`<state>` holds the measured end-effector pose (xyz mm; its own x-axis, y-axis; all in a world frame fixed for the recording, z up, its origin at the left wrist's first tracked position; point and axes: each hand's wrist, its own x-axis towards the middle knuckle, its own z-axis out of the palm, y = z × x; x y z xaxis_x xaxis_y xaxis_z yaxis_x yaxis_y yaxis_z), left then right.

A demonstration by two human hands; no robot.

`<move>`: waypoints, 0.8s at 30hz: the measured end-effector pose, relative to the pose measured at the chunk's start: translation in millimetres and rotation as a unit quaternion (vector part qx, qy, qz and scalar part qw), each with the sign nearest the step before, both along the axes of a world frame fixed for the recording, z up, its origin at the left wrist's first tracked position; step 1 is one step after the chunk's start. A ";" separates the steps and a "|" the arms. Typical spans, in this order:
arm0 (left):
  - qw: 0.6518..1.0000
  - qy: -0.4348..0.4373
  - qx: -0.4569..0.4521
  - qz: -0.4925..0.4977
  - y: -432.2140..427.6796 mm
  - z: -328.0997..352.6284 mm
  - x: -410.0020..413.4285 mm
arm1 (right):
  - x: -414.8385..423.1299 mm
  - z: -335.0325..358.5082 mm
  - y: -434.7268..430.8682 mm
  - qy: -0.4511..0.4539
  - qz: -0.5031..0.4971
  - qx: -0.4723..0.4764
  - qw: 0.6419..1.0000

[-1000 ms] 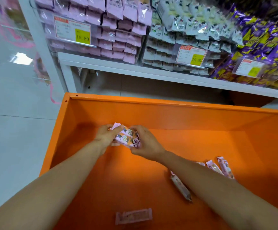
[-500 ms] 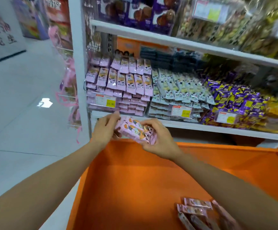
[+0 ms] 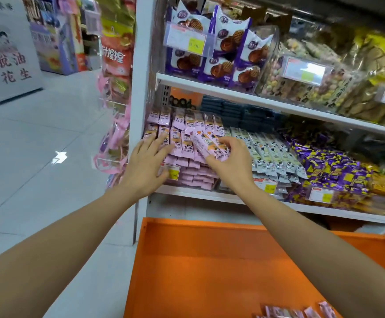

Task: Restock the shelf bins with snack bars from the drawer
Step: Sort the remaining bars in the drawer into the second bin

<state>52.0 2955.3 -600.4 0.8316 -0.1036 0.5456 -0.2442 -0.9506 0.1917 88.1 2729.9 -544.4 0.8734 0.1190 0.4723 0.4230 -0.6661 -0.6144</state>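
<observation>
at the pink shelf bin [image 3: 186, 180], the right grip [image 3: 230, 164] pinches a bundle of snack bars [image 3: 209, 145] above the stacked rows [image 3: 186, 127] while the left grip [image 3: 145, 166], fingers spread, presses them back, likely clearing room, with spare bars [image 3: 290, 312] in the orange drawer [image 3: 209, 260].

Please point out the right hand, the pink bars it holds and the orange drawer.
right hand [image 3: 232, 165]: head view, back of the hand.
pink bars [image 3: 209, 145]: head view, top wrapper.
orange drawer [image 3: 209, 271]: head view, bare floor.

1. Lifted the bundle of pink snack bars [image 3: 209, 145] from the orange drawer [image 3: 186, 260] up to the shelf bin [image 3: 182, 131].
2. Released by the left hand [image 3: 144, 166], now spread flat on the binned bars.
3. Gripped by the right hand [image 3: 230, 161] alone.
</observation>
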 end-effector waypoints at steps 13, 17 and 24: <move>0.997 -0.009 0.050 -0.055 -7.3 -3.6 31.4 | 38.0 -1.0 18.5 0.025 -0.122 -0.070 0.990; 0.998 -0.006 0.038 -0.052 -11.0 -4.4 30.1 | 41.6 -0.7 25.7 0.018 -0.140 -0.084 0.986; 0.993 -0.095 0.020 -0.065 -34.8 -6.9 13.1 | 26.5 -7.9 7.0 -0.083 -0.070 -0.040 0.993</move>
